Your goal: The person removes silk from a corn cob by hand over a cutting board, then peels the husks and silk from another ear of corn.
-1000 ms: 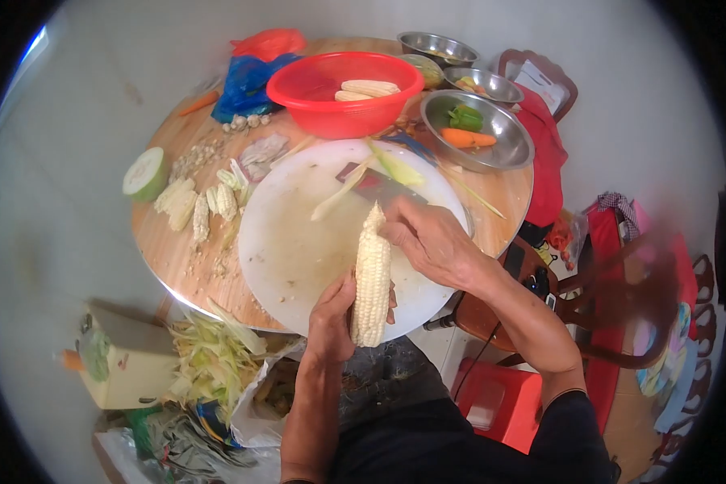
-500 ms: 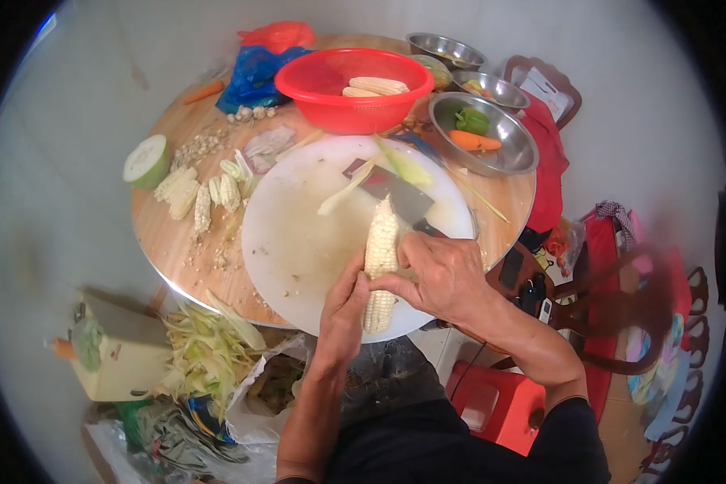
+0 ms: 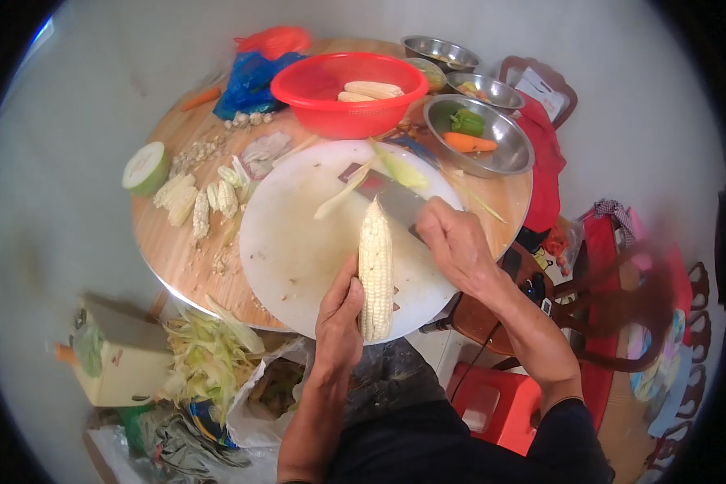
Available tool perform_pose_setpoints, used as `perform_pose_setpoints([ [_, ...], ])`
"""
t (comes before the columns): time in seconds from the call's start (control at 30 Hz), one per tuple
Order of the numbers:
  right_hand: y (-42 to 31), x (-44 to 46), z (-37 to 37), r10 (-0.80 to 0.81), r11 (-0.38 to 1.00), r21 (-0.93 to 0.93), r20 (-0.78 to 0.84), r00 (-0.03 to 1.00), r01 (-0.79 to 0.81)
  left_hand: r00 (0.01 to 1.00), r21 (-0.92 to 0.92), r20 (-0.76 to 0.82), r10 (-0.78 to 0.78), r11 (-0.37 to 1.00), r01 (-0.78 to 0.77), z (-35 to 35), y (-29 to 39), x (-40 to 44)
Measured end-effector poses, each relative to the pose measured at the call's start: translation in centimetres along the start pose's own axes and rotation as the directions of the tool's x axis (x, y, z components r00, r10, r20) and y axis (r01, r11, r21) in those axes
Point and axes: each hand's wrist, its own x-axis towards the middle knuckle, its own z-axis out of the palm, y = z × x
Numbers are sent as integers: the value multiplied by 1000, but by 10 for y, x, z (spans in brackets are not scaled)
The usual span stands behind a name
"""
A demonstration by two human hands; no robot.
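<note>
My left hand (image 3: 340,323) is closed round the lower part of a husked ear of white corn (image 3: 376,274), which stands tip up over the near edge of the white round cutting board (image 3: 278,234). My right hand (image 3: 458,246) is curled over the dark handle of a cleaver (image 3: 399,200). The cleaver's blade lies flat on the board, and the fingers hide most of the handle. Strips of corn husk (image 3: 397,165) rest by the blade, one partly across it.
A red plastic basin (image 3: 351,109) holding corn ears stands behind the board. To its right, a steel bowl (image 3: 512,145) contains a carrot and a green pepper. Corn pieces (image 3: 177,198) and a cut green gourd (image 3: 145,168) lie left. Husks (image 3: 210,347) fill a bag below.
My right hand has left the corn and moved right and up onto the cleaver's handle. My left hand still holds the corn, now more upright and fully in view.
</note>
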Motion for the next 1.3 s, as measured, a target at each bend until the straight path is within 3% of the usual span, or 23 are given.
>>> perform_pose_setpoints([
  [0.07, -14, 3, -2, -56, 996, 77, 54, 997, 51, 998, -10, 65, -19, 1000, 20, -4, -3, 2],
  [0.2, -19, 6, 4, -113, 993, 52, 63, 992, 109, 985, -7, 172, -29, 1000, 30, -9, -9, 2],
  [0.3, -1, 11, 18, -230, 973, 18, -49, 972, 231, 967, -30, 250, -47, 998, 56, -14, -9, 2],
  [0.4, 17, 13, 23, -302, 953, 16, -58, 952, 303, 986, -110, 158, -60, 991, 78, -5, -5, 0],
  [0.47, 27, 15, 21, -50, 998, -28, -8, 999, 50, 986, -143, 154, -66, 986, 88, -4, -3, -1],
  [0.5, 27, 15, 18, -55, 998, -29, -7, 998, 54, 987, -176, 148, -69, 980, 95, -5, -3, -1],
  [0.57, 24, 12, 13, 204, 932, 271, 150, 967, -239, 987, -161, 146, -67, 983, 90, -5, -3, 1],
  [0.63, 6, 11, 6, 128, 943, 289, 141, 982, -165, 986, -143, 149, -75, 985, 97, -9, -7, 3],
  [0.7, 0, 9, 7, 58, 948, 305, 123, 991, -93, 952, -275, 302, -46, 952, 133, -15, -14, 6],
  [0.73, 1, 10, 10, -4, 958, 285, 113, 994, -28, 951, -272, 304, -49, 952, 137, -14, -16, 5],
  [0.8, 3, 10, 12, -70, 963, 266, 105, 992, 40, 957, -56, 290, -31, 997, 49, -12, -15, 3],
  [0.87, 6, 10, 13, -83, 981, 183, 81, 993, 67, 956, -9, 291, -33, 999, 37, -11, -15, 3],
  [0.97, 16, 6, 17, -133, 972, 203, 58, 989, 119, 959, 15, 278, -48, 999, 46, -12, -17, 3],
  [1.1, 33, 9, 17, 37, 975, 219, 20, 999, -40, 982, -50, 178, -62, 996, 72, -9, -19, 0],
  [1.17, 34, 12, 11, 200, 900, 347, 207, 958, -264, 976, -88, 208, -66, 992, 86, -13, -19, 2],
  [1.3, 8, 14, 2, 135, 904, 362, 262, 956, -227, 962, -151, 266, -67, 982, 110, -12, -19, 3],
])
